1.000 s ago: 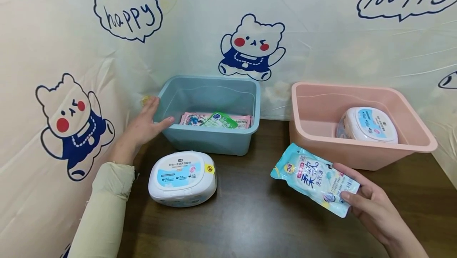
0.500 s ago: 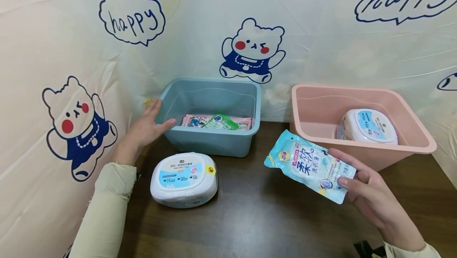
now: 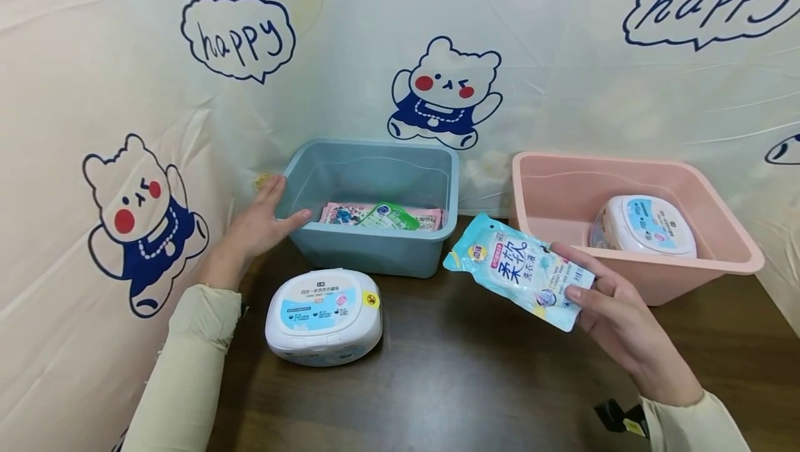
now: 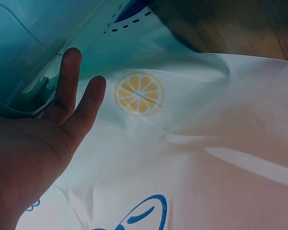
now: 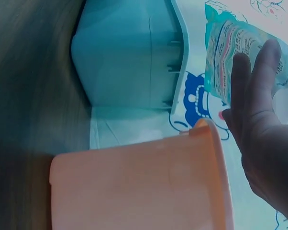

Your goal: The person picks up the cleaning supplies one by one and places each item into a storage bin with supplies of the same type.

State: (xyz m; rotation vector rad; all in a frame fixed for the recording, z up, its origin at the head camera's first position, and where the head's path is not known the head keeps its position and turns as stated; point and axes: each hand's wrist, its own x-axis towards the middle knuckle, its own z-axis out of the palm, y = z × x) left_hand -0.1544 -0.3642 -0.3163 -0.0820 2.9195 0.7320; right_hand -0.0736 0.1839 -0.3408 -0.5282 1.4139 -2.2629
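My right hand (image 3: 615,320) pinches the lower end of a light-blue laundry detergent pouch (image 3: 521,268), thumb on its printed front. In the head view the pouch is held tilted in front of the gap between the bins. The right wrist view shows its back (image 5: 230,57) with fingers against it. My left hand (image 3: 253,223) rests at the near left corner of the blue bin (image 3: 369,247), fingers straight and thumb along the rim. Inside that bin lie a pink packet (image 3: 340,214) and a green packet (image 3: 390,216). A white laundry-pod box (image 3: 323,316) stands before it.
To the right stands a pink bin (image 3: 625,264) holding another white box (image 3: 650,226). A printed cloth (image 3: 531,91) hangs behind both bins and along the left side. Bare dark tabletop (image 3: 450,382) shows in front. A black object (image 3: 615,416) hangs by the right sleeve.
My right hand has carried the pouch left and upward, closer to the blue bin. My left hand stays at the bin's corner. The head view has shifted slightly.
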